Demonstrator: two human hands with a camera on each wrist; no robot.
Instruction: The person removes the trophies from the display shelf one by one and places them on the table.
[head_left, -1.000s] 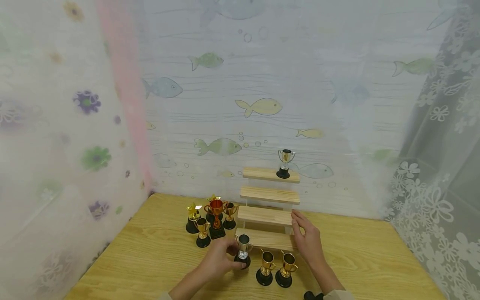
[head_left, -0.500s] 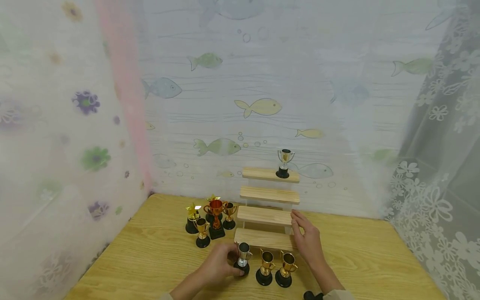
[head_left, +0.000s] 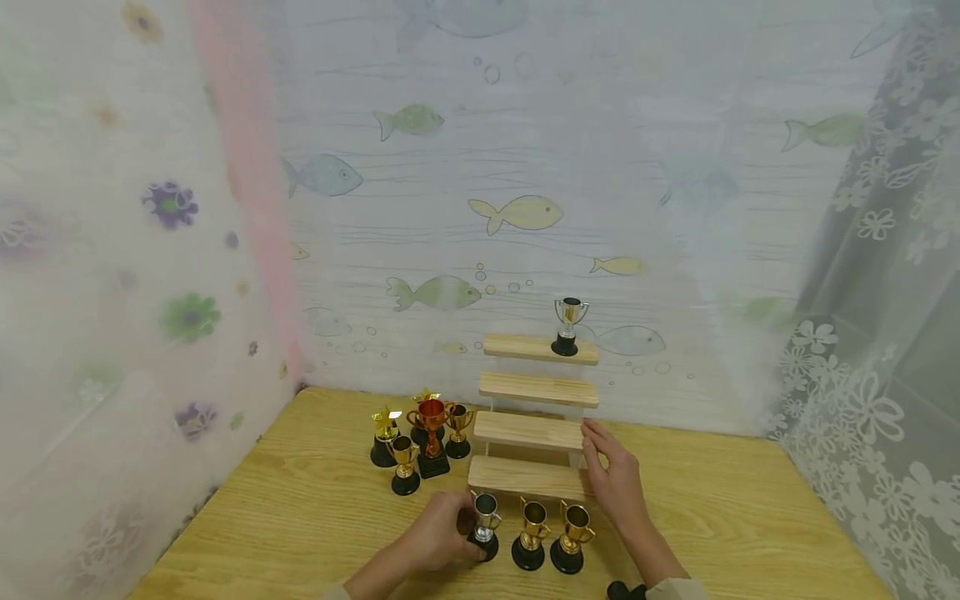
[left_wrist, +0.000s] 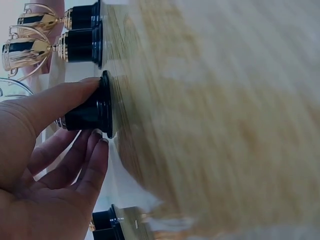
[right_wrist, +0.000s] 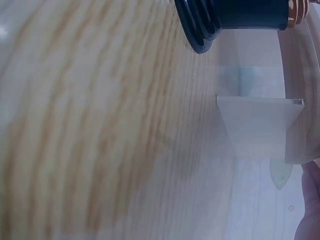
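My left hand point(head_left: 437, 532) holds a small silver trophy cup point(head_left: 485, 510) upright in front of the stepped wooden stand point(head_left: 536, 431). In the left wrist view, thumb and fingers pinch its black base point(left_wrist: 87, 114) right at the tabletop. Two gold trophy cups stand just right of it, the nearer gold cup point(head_left: 534, 517) and the farther gold cup point(head_left: 577, 523). My right hand point(head_left: 618, 483) rests against the stand's right side, fingers fairly straight along the lower steps. Another silver cup point(head_left: 569, 318) stands on the top step, toward its right end.
Left of the stand is a cluster: a red-bronze cup point(head_left: 432, 425), gold cups point(head_left: 404, 458) and gold star trophies point(head_left: 386, 433). A black object point(head_left: 625, 591) lies by the right sleeve. A patterned curtain point(head_left: 450, 167) hangs behind the wooden table point(head_left: 712, 508).
My left hand has drawn the silver cup toward me and slightly down, away from the lowest step and into line with the two gold cups. The right hand has stayed at the stand.
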